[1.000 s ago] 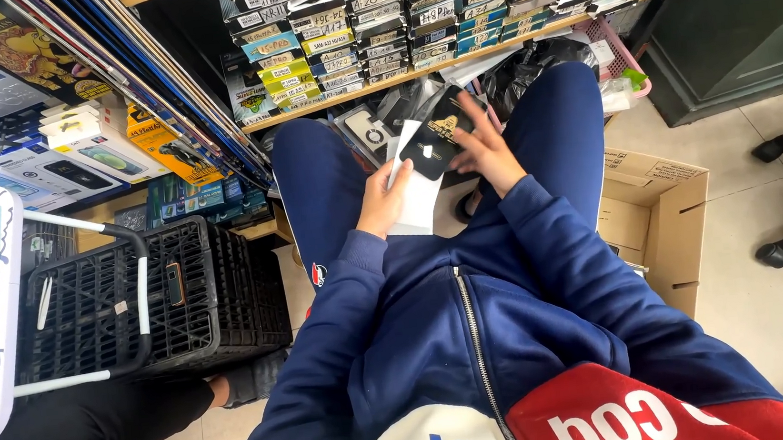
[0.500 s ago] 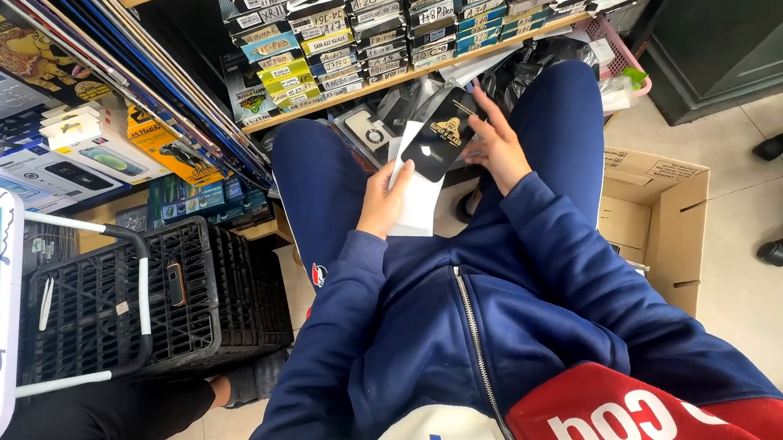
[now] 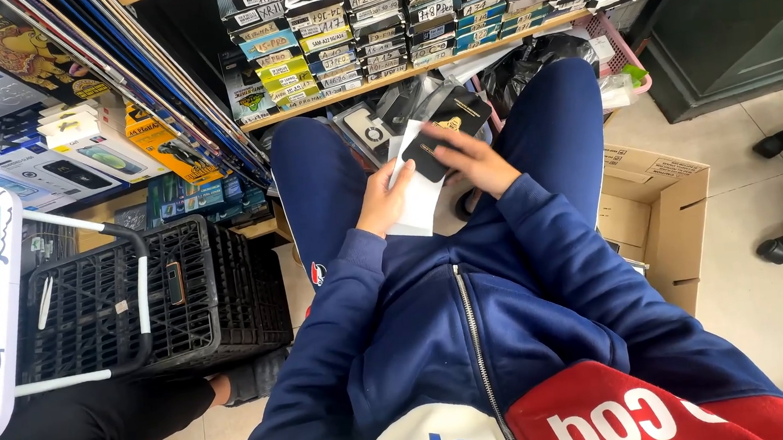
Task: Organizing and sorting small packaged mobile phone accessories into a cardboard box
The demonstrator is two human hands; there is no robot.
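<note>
My left hand (image 3: 388, 199) grips the white sleeve (image 3: 419, 189); my right hand (image 3: 464, 157) pinches the black phone case (image 3: 427, 155), mid-insertion. Sliding it home looks next.

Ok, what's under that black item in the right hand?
A white flat packet, held by the left hand, lies under the black item. The right hand covers part of it.

Crate (image 3: 150, 301) left, cardboard box (image 3: 659, 213) right
</note>
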